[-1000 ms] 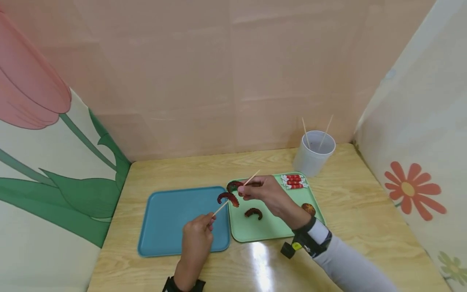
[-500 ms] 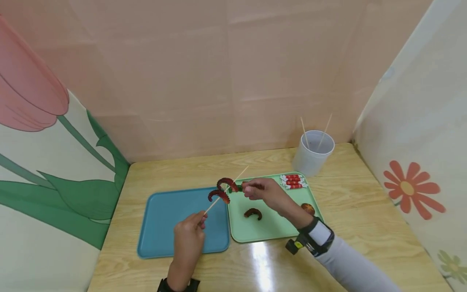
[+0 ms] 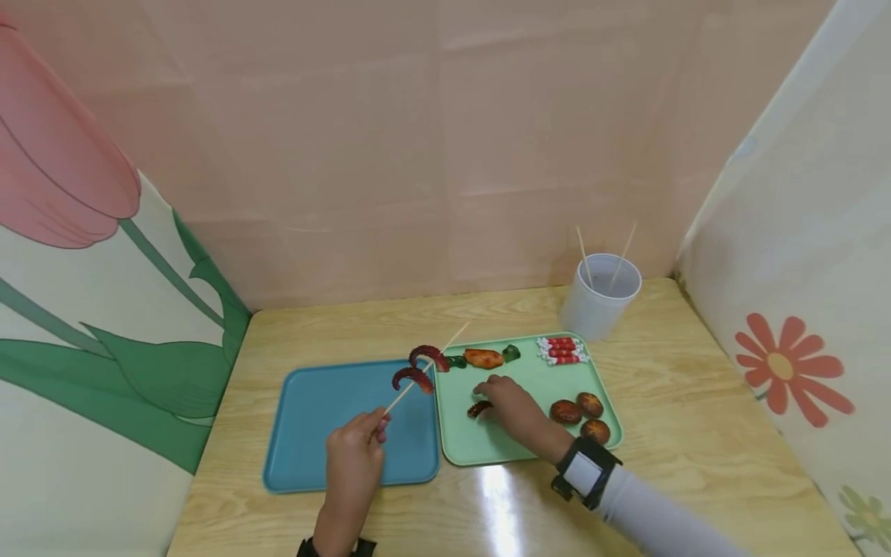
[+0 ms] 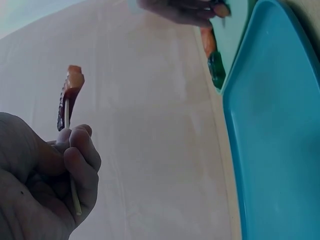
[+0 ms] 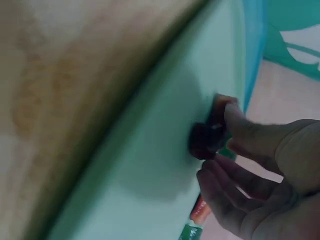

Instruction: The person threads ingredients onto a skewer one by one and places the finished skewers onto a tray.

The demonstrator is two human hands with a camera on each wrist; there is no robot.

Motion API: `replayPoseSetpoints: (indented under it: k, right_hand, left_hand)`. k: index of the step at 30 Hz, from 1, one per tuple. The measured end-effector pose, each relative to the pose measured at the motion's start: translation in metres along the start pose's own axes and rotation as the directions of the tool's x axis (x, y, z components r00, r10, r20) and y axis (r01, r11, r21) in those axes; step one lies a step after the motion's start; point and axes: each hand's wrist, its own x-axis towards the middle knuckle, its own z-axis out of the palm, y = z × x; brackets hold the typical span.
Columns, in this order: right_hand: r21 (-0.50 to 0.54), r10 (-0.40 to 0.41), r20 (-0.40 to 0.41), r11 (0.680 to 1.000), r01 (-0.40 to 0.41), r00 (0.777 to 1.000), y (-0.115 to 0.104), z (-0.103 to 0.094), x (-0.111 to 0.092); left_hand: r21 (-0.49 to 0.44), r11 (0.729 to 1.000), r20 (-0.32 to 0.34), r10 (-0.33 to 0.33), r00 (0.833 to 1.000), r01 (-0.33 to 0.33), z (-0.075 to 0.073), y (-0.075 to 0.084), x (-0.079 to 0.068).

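My left hand [image 3: 355,456] pinches a thin wooden skewer [image 3: 394,404] over the blue tray. Two curled, dark-red octopus tentacles, an upper one [image 3: 429,355] and a lower one [image 3: 414,377], are threaded on it, and its bare tip points up and right. In the left wrist view, the skewer [image 4: 75,197] runs between thumb and fingers. On the green tray, my right hand [image 3: 518,418] pinches a third octopus tentacle [image 3: 478,408], partly covered by the hand. Thumb and fingers stand on either side of this tentacle [image 5: 210,132] in the right wrist view.
The blue tray [image 3: 313,464] adjoins the green tray [image 3: 466,456]. The green tray bears green pieces, an orange-brown piece [image 3: 483,358], several red-and-white sticks [image 3: 562,350] and three round brown pieces, one at its front [image 3: 595,431]. Behind stands a white cup [image 3: 599,302] with two skewers.
The upper tentacle has slid onto the skewer, and my right hand has left it, moving down to the tentacle on the green tray. My left hand has shifted left with the skewer.
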Motion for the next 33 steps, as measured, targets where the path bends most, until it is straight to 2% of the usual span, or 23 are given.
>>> replayPoseSetpoints:
  k: [3,6,13,16,18,21,23,26,29,33]
  right_hand:
    - [-0.049,-0.077,-0.046,0.996,0.075,0.996,0.001,0.009,-0.004]
    - [-0.088,-0.112,-0.065,0.990,0.106,0.992,0.002,0.016,-0.006]
    - [-0.169,-0.112,-0.089,0.981,0.096,0.990,-0.001,0.015,-0.007]
    - [-0.154,-0.075,-0.095,0.986,0.060,0.993,-0.002,0.009,-0.005]
    - [-0.089,-0.036,-0.096,0.996,0.027,0.995,-0.002,0.001,-0.001]
    - [0.087,0.050,-0.085,0.995,-0.042,0.995,-0.001,-0.013,0.004]
    - [0.218,0.093,-0.080,0.973,-0.073,0.992,0.000,-0.025,0.008]
    - [0.356,0.157,-0.087,0.927,-0.117,0.984,0.003,-0.042,0.011]
    - [0.435,0.189,-0.098,0.891,-0.129,0.977,0.006,-0.057,0.014]
    - [0.545,0.226,-0.075,0.825,-0.149,0.971,0.007,-0.072,0.015]
  left_hand:
    - [-0.002,1.000,-0.006,0.017,1.000,-0.018,0.001,-0.001,-0.001]
    - [-0.007,0.999,-0.006,0.032,0.999,-0.032,0.002,-0.001,-0.001]
    - [-0.009,1.000,0.015,0.021,1.000,-0.021,0.002,0.000,-0.001]
    - [-0.006,1.000,0.018,0.020,1.000,-0.020,0.002,0.000,-0.001]
    - [-0.008,1.000,0.019,0.019,1.000,-0.019,0.002,0.000,0.000]
    - [-0.011,1.000,0.018,0.017,1.000,-0.017,0.001,-0.001,-0.001]
    - [-0.015,1.000,0.019,0.014,1.000,-0.014,0.001,-0.001,-0.001]
    - [-0.018,1.000,0.026,0.008,1.000,-0.007,0.001,-0.002,-0.001]
    - [-0.019,1.000,0.039,-0.003,0.999,0.004,0.001,-0.002,-0.002]
    - [-0.015,1.000,0.044,-0.009,0.999,0.010,0.001,-0.002,-0.003]
